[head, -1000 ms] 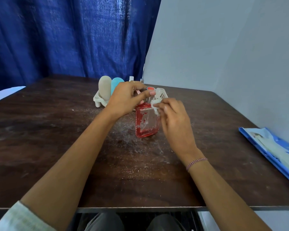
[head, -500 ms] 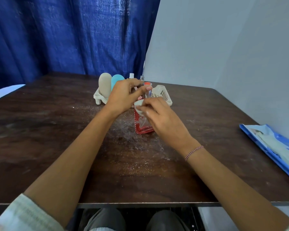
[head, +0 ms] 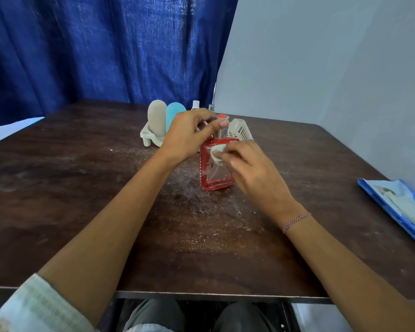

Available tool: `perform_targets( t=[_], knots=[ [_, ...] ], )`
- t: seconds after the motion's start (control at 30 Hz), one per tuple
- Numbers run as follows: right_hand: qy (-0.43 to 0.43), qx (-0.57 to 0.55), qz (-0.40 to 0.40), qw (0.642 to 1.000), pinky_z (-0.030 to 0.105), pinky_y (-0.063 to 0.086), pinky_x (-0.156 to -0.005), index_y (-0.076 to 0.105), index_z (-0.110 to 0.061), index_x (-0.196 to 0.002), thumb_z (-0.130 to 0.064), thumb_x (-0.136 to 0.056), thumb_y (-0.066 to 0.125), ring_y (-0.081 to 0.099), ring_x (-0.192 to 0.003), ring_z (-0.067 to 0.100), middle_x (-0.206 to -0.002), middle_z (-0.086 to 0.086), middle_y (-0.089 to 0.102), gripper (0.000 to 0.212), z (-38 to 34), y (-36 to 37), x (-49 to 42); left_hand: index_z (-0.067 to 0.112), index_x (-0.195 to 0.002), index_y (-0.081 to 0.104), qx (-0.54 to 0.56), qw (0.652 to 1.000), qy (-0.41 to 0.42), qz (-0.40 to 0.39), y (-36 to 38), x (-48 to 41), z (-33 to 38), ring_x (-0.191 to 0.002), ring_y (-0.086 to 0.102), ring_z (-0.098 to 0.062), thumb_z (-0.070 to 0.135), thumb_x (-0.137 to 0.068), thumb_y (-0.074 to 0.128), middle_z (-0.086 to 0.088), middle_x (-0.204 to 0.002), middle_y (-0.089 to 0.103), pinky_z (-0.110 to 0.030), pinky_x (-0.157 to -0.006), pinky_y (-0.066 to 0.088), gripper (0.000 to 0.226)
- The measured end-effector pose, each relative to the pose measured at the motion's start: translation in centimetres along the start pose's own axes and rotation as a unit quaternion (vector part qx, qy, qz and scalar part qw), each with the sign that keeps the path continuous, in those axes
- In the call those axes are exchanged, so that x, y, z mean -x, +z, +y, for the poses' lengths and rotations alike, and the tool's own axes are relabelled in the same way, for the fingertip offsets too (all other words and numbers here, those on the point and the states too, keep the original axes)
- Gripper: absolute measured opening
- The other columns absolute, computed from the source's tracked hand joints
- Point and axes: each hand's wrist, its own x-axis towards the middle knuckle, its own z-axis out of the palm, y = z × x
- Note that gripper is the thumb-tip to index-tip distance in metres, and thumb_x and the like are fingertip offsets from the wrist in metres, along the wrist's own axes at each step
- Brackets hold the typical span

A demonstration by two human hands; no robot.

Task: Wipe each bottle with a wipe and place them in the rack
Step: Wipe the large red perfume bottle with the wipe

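The flat red transparent plastic bottle with a clear neck and orange cap [head: 215, 171] stands upright on the dark wooden table [head: 82, 200], just in front of the cream plastic rack [head: 240, 131]. The left hand [head: 187, 136] pinches the neck under the cap, probably to steady the bottle against the rubbing. The right hand [head: 252, 168] bunches a small white wipe [head: 218, 153] in its fingertips and presses it against the bottle's upper front face, so the wiping step looks under way. In the rack stand a beige rounded bottle [head: 156, 119] and a light blue rounded bottle [head: 175, 115]; two small caps show behind the left hand, their bodies hidden. At the table's right edge lies a blue wipe packet [head: 398, 204], cut off by the frame. How much room the rack has left is hard to tell.
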Motion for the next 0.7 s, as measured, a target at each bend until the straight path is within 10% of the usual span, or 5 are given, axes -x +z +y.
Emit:
perform_targets(
  t=[0.7],
  knots=[
    [0.021,0.011,-0.009,1.0,0.036,0.056,-0.068,0.06,0.004,-0.109,0.0,-0.081,0.067,0.05,-0.09,0.024,-0.1,0.016,0.058,0.029,-0.8,0.4,0.6,0.011,-0.088,0.067,0.05,0.999,-0.021,0.007,0.5,0.3,-0.3,-0.079,0.059,-0.018,0.035,-0.092,0.054,-0.004,-0.082,0.063,-0.037,-0.078,0.048,0.027]
  ],
)
